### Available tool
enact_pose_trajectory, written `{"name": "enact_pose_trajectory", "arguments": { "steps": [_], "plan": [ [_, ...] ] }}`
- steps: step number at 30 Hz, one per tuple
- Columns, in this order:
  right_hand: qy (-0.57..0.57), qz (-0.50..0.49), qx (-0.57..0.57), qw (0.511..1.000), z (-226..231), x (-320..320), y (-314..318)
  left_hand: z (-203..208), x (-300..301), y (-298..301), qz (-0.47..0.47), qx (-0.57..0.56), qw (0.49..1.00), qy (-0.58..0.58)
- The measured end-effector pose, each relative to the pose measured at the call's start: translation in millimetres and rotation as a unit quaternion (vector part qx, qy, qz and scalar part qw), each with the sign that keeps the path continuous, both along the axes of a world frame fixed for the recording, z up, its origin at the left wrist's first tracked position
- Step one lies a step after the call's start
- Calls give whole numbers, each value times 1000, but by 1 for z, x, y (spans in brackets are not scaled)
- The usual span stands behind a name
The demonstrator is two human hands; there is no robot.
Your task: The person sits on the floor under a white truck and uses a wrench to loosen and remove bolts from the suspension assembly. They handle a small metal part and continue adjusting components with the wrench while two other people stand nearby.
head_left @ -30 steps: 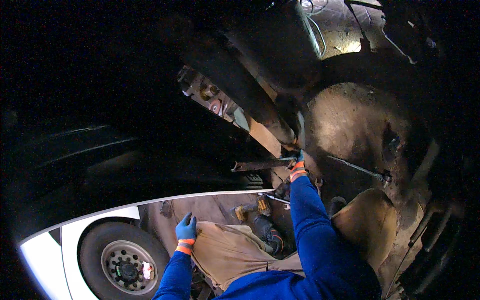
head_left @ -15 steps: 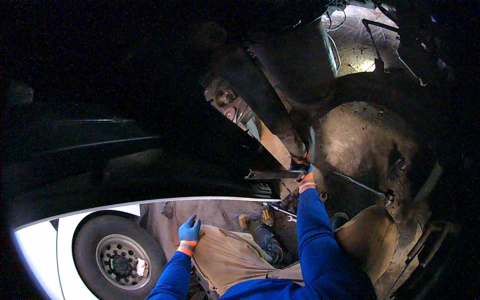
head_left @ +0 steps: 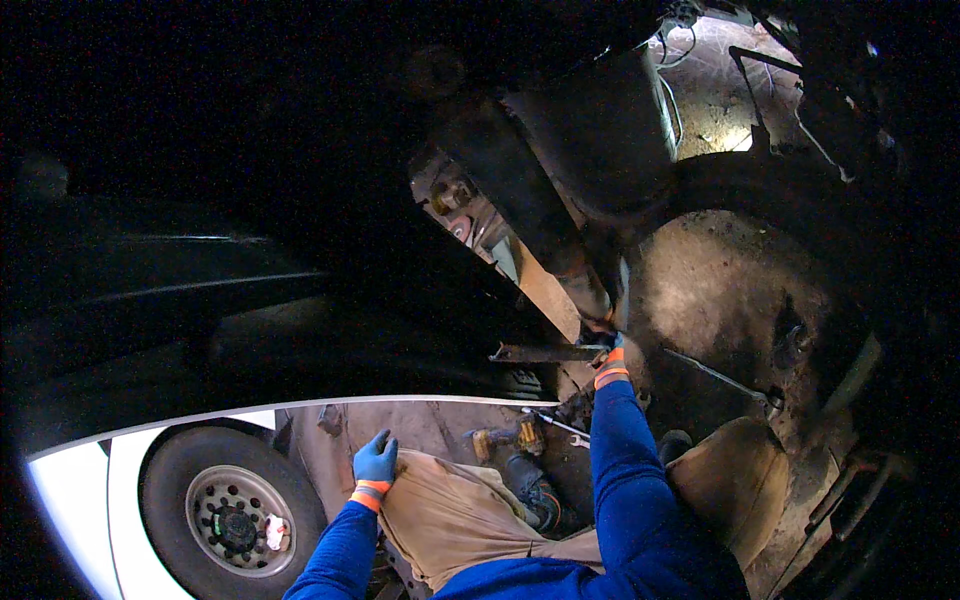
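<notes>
My right hand (head_left: 609, 350), in a blue glove with an orange cuff, reaches to the lower end of a dark cylindrical part (head_left: 540, 205) that slants down under a vehicle. Its fingers look curled there, but shade hides them and whatever they hold. Beside that hand a flat metal bar (head_left: 550, 353) runs out to the left. My left hand (head_left: 375, 460), gloved the same way, rests on my tan-trousered left leg (head_left: 455, 505). Its fingers are partly extended, with nothing in them.
On the ground lie a long-handled ratchet (head_left: 722, 375), a silver wrench (head_left: 560, 424) and a yellow-and-black power tool (head_left: 510, 437). A white panel edge (head_left: 400, 402) crosses above my left hand. A truck wheel (head_left: 238, 515) stands at lower left, and dark vehicle parts hang overhead.
Both hands hold nearly the same places; the right has dipped very slightly with its forearm. The view has shifted a little.
</notes>
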State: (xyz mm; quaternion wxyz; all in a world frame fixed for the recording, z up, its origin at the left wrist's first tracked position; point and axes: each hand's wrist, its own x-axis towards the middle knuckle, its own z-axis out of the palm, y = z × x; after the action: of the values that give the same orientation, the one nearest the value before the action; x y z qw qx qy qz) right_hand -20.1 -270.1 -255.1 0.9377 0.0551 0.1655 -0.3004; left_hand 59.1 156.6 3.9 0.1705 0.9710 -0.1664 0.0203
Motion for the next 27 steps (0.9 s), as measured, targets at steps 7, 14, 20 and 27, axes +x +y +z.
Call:
{"name": "enact_pose_trajectory", "arguments": {
  "steps": [7,14,20,27],
  "plan": [
    [2,-4,12,1000,-5,2,2,-2,9,-1,-26,9,999,-19],
    [46,9,22,999,-21,7,6,-13,6,8,9,-44,998,35],
    [186,12,-25,982,-67,6,-40,-17,12,-14,-19,-48,997,64],
    [15,27,-17,999,-9,12,7,-1,10,18,-1,-24,999,36]
  ]
}}
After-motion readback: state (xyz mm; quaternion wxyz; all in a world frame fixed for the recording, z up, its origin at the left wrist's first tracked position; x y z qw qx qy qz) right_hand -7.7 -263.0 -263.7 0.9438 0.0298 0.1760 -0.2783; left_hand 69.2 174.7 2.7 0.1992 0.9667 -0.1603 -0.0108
